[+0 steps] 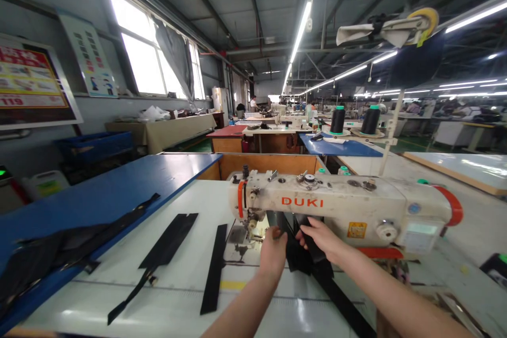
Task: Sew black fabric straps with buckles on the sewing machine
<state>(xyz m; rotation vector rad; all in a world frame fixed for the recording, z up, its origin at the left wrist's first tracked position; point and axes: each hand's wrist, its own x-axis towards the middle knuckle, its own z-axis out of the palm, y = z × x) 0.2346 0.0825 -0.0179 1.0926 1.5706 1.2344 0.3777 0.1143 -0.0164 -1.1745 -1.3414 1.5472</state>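
Note:
A white DUKI sewing machine (340, 203) stands on the white table (182, 290). Under its arm lies a black fabric piece (297, 256) with a long black strap (344, 303) running toward me. My left hand (272, 251) is closed on the fabric just right of the needle and presser foot (251, 227). My right hand (320, 237) pinches the same black fabric from the right, fingers curled over its top edge.
Two black strips (216, 269) (166, 245) lie on the table to the left. A blue side table (119, 190) carries a black fabric pile (51, 253). Two black thread cones (337, 119) stand behind the machine. Other workstations fill the hall beyond.

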